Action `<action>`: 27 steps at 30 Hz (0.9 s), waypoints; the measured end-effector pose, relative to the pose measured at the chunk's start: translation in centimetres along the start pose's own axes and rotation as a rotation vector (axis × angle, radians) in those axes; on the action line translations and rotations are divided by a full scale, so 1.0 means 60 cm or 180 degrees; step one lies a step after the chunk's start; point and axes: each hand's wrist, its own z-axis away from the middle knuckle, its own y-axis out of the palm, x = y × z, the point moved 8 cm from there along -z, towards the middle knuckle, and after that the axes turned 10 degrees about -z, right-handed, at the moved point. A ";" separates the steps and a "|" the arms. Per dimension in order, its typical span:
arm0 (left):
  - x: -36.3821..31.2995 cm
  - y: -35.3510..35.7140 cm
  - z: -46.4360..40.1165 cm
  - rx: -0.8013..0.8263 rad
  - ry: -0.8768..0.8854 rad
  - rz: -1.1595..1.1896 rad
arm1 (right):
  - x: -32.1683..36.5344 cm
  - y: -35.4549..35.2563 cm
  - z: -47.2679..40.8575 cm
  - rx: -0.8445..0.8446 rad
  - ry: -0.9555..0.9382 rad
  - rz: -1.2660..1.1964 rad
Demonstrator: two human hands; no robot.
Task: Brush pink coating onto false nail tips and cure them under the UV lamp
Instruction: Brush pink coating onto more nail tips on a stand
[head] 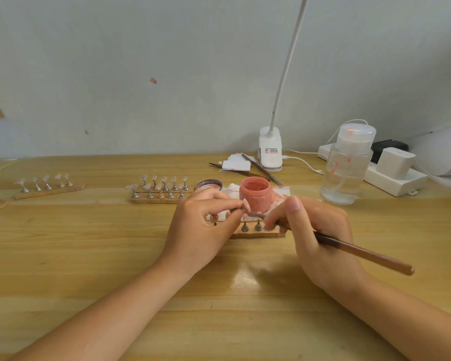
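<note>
My left hand [206,225] pinches a small metal stand with a pink false nail tip [246,204] on it, lifted just above a wooden holder strip [255,233]. My right hand [320,230] grips a brown brush [362,254]; its tip reaches toward the held nail tip. Two metal stands [251,226] remain on the strip between my hands. An open jar of pink coating [255,192] stands right behind them on stained paper. The white UV lamp [443,152] sits at the far right edge.
Strips of uncoated nail tips stand at centre-left [162,190] and far left [47,186]. The jar's lid [209,184] lies left of the jar. A clear pump bottle [346,168], clip desk lamp [270,152], tweezers [261,169] and power strip [391,175] crowd the back right.
</note>
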 end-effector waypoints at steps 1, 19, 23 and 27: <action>0.000 0.000 0.000 0.0000 0.0008 0.0006 | 0.003 0.002 -0.001 -0.0008 -0.0041 0.0119; -0.001 0.002 -0.002 0.0003 0.0167 -0.0106 | -0.004 0.001 -0.001 -0.0013 0.0079 0.0041; -0.005 0.000 -0.002 -0.0032 0.0247 -0.0130 | -0.003 -0.002 0.000 -0.0047 0.0099 -0.0132; -0.004 0.001 -0.002 -0.0053 0.0339 -0.0181 | -0.004 0.003 -0.001 0.0010 0.0121 -0.0001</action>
